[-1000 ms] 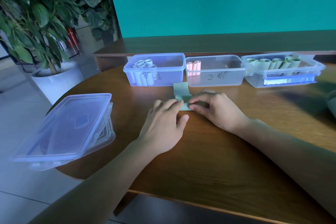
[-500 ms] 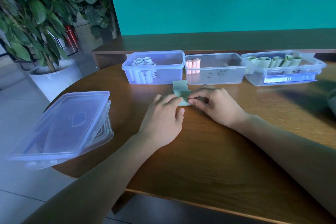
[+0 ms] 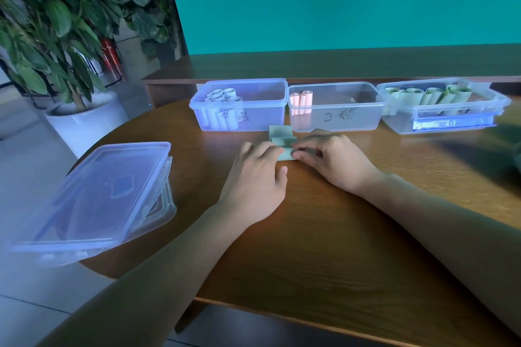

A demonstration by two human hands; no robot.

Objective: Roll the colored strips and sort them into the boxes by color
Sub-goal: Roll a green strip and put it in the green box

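Both hands worked a pale green paper strip [image 3: 282, 140] on the wood-grain surface [image 3: 324, 234], the left hand [image 3: 255, 177] pressing its curled near end while the right hand [image 3: 332, 159] pinched it with bent fingers. Just beyond them stood three clear plastic boxes: blue rolls [image 3: 222, 110], pink rolls [image 3: 301, 101], green rolls [image 3: 428, 96]. Handwritten marks on the box walls were illegible.
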